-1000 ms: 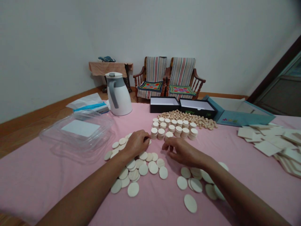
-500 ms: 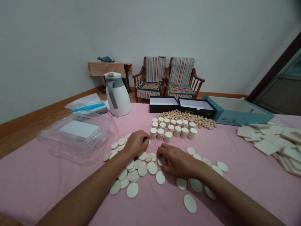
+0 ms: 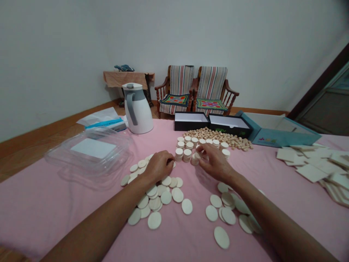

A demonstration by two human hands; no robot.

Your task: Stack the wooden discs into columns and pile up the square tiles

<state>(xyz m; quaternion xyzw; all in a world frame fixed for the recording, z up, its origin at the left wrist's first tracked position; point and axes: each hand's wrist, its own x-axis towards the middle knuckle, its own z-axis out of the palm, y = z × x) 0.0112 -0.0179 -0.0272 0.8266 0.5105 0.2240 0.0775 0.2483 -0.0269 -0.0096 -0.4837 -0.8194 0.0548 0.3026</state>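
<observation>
In our right hand [image 3: 215, 163], the fingers pinch a round chip [image 3: 197, 155] at a little stack [image 3: 194, 161], nine o'clock from that hand. Our left hand [image 3: 159, 165] curls among loose chips [image 3: 155, 203]; we can't tell if its fingers hold one.

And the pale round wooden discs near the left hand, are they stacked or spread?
Spread. The pale round wooden discs lie loosely near the left hand, many overlapping, one apart on the pink cloth.

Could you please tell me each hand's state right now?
Left hand: curled; whether it holds anything cannot be told.
Right hand: closed on a pale disc at the stacks.
</observation>
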